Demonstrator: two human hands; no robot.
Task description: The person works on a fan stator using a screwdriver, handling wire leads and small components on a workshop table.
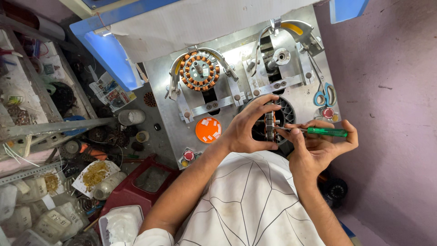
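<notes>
Head view, looking straight down. Centre of frame: the left hand (248,130) is clamped around a small motor core (270,126), a stack of thin metal plates seen edge-on, thumb below and fingers curled over the top rim. It is held above the person's lap, just in front of a dark round fan housing (286,114) on the metal counter (168,114). The right hand (318,148), right of centre, is closed on a green-handled screwdriver (327,132), pinched between thumb and forefinger; the thin shaft points left and its tip touches the core's side. Judged by its look, the core is dense and rigid for its size, with hard, possibly sharp plate edges and narrow slots; any fine wire or lining in those slots would be the delicate part. The outer rim is the safe place to take hold, as the left hand does, keeping fingertips off the slotted face. The screwdriver is light, and its smooth plastic handle is the natural hold. Upper centre, a wound core with copper coils (199,72) sits in a clamp fixture. An orange disc (208,130) lies left of the left hand. Blue-handled scissors (325,96) rest at upper right. A cluttered shelf (36,136) fills the left edge.
</notes>
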